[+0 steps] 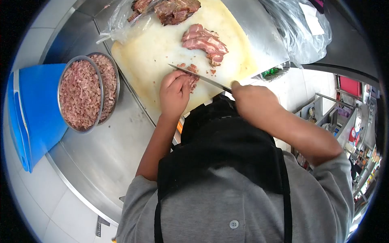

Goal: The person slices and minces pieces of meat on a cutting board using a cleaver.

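Observation:
My right hand (253,101) is wrapped round the handle of a long kitchen knife (210,82), whose blade points up and left across a pile of chopped meat (191,77). Against the left side of that pile, my left hand (175,90) has its fingers curled and pressed together near the blade; any meat under them is hidden. Both hands are over a worn, yellowish-white cutting board (152,65). Sliced pink meat (206,42) lies on the board above the knife. Larger browned meat pieces (176,10) lie at its far edge.
Two containers of diced meat (80,93) stand left of the board, beside a blue bin (38,115). A clear plastic bag (127,22) touches the board's upper left. More plastic bags (302,34) lie at upper right. Shelves (344,121) stand farther right.

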`<state>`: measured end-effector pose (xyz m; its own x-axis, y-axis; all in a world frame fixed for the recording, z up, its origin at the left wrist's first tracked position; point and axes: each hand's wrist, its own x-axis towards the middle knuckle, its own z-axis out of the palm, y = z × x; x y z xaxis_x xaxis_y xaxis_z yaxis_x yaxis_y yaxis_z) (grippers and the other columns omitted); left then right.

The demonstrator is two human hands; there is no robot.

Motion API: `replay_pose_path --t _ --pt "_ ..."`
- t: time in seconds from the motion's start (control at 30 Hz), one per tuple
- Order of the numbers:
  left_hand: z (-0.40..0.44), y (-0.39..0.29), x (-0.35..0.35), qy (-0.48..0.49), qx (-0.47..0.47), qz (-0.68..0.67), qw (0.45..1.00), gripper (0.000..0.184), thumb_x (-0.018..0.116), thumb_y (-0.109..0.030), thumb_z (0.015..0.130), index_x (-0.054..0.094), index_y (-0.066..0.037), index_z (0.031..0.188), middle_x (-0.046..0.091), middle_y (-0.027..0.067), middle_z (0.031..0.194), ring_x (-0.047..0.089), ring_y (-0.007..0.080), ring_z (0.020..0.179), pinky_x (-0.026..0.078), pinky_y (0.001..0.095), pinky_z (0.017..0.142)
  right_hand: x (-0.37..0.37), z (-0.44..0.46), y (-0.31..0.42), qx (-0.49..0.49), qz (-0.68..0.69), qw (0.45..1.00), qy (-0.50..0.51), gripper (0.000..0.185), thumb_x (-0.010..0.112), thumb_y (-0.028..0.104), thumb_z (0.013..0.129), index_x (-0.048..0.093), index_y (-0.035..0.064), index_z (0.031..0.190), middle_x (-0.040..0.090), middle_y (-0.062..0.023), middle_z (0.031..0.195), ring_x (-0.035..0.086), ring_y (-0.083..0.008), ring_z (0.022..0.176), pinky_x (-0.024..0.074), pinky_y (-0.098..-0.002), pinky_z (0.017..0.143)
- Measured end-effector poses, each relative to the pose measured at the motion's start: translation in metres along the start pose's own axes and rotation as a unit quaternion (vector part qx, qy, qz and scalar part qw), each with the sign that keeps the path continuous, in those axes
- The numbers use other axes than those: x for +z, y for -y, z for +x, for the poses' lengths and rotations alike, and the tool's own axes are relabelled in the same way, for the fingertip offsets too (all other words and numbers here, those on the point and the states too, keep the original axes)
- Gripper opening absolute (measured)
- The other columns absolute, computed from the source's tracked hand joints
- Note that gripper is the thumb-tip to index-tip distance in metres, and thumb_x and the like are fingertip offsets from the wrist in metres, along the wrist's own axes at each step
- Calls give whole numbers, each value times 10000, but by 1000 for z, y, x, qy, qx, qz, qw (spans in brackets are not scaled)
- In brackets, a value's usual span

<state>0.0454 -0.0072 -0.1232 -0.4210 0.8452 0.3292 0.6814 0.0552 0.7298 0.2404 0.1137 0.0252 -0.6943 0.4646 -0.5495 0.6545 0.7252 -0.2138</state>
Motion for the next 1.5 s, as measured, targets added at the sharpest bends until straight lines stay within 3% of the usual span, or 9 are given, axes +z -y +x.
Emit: replay_pose_path --t 0.2,0.27,0.43,0.6,0.83,0.97,1.03,1.2,1.5 --pt "-1 -4 1 -13 21 -3 1000 116 684 -20 858 737 -10 961 683 138 1041 657 287 969 529 365 862 3 26 0 -18 54 997 -49 154 532 125 921 547 0 1011 692 -222 788 693 -415 753 542 -516 680" --pt "2 -15 -8 -26 -57 -46 997 114 684 -19 859 736 -9 960 686 139 1041 661 287 969 533 364 860 -26 7 7 -13 13 1000 24 200 501 57 912 582 -12 1082 722 -240 913 727 -389 855 580 -483 742" --pt "-1 0 -7 -22 3 -4 1000 108 684 -25 869 735 -12 963 691 140 1037 669 286 955 538 363 855 -23 -10 5 9 -12 999 49 191 506 52 905 583 -15 1066 719 -239 877 726 -391 851 577 -486 755" --pt "0 2 -6 -17 16 12 1000 108 675 -27 882 735 -12 970 692 144 1032 672 283 944 539 361 855 16 29 2 -17 50 998 -21 157 500 107 925 553 -8 1018 694 -220 792 696 -415 778 547 -503 695" --pt "-5 -7 -13 -17 -50 -28 998 102 679 -37 880 736 -10 960 691 123 1032 655 282 971 529 367 864 -17 -15 -4 -27 -23 999 1 157 528 113 910 545 -7 1009 689 -201 742 700 -393 716 546 -497 637" --pt "-7 2 -7 0 -20 -4 1000 121 685 -36 861 736 -18 969 686 111 1046 642 289 988 526 376 861 13 13 3 -24 19 1000 -7 154 529 103 907 542 -7 1013 689 -208 745 700 -396 721 546 -499 642" --pt "-6 4 -6 -12 -17 -5 1000 126 687 -35 855 736 -22 971 685 111 1044 643 289 987 526 376 861 13 30 9 -26 20 999 3 181 504 63 904 568 -20 1051 715 -227 850 720 -395 802 571 -494 712" --pt "-5 -16 -20 -35 -73 -74 994 137 703 -31 832 740 -33 964 683 106 1022 648 287 974 527 379 856 -22 1 8 -22 -18 999 35 176 497 51 904 561 -18 1053 716 -226 857 720 -399 805 572 -492 704" --pt "-14 -4 -16 15 -19 -41 999 144 722 -45 824 742 -36 965 674 100 1033 646 277 965 528 369 852 12 26 15 -18 13 1000 21 165 502 50 898 559 -19 1037 716 -210 813 723 -394 777 580 -482 694"
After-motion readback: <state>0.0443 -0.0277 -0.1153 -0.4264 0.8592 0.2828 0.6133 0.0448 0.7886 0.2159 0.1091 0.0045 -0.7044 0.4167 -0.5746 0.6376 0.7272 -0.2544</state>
